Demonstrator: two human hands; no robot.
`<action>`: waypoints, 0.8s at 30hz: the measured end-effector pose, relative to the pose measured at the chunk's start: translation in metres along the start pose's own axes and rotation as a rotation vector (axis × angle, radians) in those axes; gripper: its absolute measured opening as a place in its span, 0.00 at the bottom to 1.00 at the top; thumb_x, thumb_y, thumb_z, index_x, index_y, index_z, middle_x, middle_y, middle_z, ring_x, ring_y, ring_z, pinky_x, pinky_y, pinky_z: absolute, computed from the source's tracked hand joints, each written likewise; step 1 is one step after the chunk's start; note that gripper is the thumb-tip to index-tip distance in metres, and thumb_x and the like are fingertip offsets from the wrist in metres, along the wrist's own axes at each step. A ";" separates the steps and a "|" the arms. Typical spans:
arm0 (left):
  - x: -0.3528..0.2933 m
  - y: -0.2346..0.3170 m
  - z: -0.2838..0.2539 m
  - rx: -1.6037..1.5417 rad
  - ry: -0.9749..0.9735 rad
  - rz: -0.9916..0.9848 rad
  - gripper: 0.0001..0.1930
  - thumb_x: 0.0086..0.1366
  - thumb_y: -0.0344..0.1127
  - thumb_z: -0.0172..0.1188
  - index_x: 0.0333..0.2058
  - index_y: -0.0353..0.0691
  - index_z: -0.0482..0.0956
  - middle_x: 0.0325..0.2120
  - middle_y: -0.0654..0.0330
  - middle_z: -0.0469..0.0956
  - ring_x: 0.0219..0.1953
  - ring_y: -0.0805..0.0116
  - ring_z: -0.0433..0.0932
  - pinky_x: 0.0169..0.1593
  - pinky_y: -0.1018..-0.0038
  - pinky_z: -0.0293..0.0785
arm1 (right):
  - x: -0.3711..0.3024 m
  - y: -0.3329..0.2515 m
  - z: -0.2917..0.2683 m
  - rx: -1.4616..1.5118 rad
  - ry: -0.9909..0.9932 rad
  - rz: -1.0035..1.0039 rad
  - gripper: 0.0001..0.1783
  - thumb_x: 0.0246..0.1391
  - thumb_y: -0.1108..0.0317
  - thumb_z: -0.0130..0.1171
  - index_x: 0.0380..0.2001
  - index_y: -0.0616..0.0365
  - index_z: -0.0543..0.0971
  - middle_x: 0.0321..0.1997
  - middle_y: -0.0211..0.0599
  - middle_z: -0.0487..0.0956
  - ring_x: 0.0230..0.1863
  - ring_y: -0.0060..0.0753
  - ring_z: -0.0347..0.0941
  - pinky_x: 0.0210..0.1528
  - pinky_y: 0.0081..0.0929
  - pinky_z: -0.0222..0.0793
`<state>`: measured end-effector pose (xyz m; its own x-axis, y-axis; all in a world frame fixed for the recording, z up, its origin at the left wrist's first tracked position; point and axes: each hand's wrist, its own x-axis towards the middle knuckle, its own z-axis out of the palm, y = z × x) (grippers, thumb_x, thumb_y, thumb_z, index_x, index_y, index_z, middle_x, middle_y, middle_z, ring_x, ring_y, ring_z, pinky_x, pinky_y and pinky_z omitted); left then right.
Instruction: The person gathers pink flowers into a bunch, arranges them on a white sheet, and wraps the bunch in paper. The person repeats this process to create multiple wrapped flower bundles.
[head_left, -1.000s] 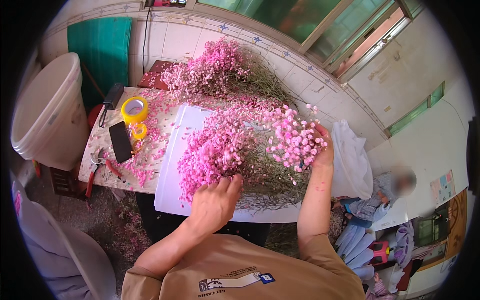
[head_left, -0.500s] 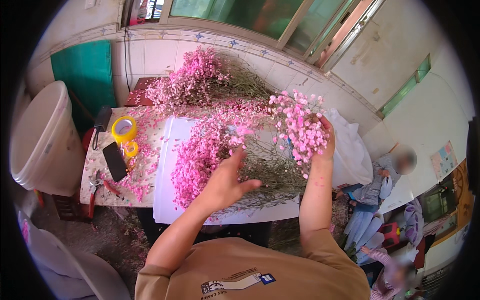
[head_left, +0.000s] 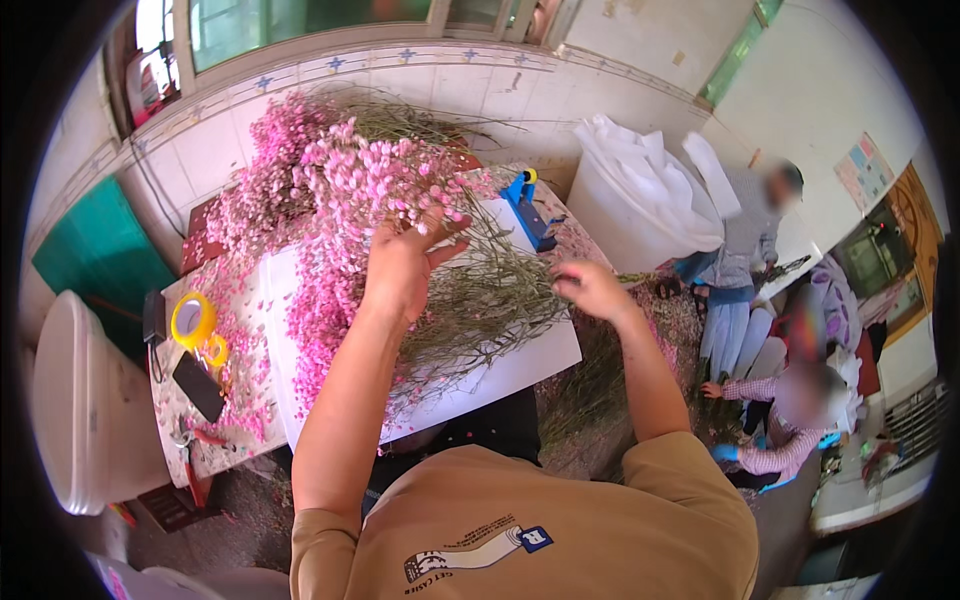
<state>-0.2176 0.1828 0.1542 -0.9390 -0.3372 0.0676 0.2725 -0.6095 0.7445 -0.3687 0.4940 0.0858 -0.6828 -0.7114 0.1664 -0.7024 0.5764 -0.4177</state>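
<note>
A large bundle of pink baby's breath (head_left: 325, 300) lies across white paper (head_left: 540, 355), blossoms on the left and thin green stems to the right. Over the upper part of the bundle, a sprig of pink blossoms (head_left: 385, 180) leans toward the left. My left hand (head_left: 400, 268) rests just below those blossoms, touching stems, with its thumb and fingers apart. Further right, my right hand (head_left: 592, 290) is closed around the stems near their cut ends, which stick out past it.
At the table's left are yellow tape rolls (head_left: 193, 321), a phone (head_left: 199, 386) and red-handled pruners (head_left: 190, 450). A blue tape dispenser (head_left: 528, 210) stands at the back right. More pink flowers (head_left: 270, 190) lie behind. Large white bins (head_left: 640, 200) flank the table; two people (head_left: 785, 420) are at the right.
The sprig has swung from the right over to the left, onto the bundle. My right hand has shifted down to the stem ends, and my left hand has moved up to the blossoms. The view has turned.
</note>
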 end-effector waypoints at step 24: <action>0.003 -0.047 -0.070 -0.180 -0.061 0.081 0.24 0.72 0.29 0.54 0.66 0.39 0.69 0.65 0.51 0.70 0.62 0.46 0.76 0.67 0.47 0.74 | -0.028 -0.058 -0.001 0.531 -0.218 -0.177 0.24 0.58 0.59 0.69 0.54 0.61 0.82 0.37 0.35 0.81 0.38 0.32 0.80 0.48 0.30 0.76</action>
<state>-0.2186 0.1601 0.0728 -0.9219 -0.3496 0.1670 0.3758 -0.7020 0.6050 -0.3094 0.4809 0.1059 -0.4681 -0.8768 0.1105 -0.5663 0.2017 -0.7991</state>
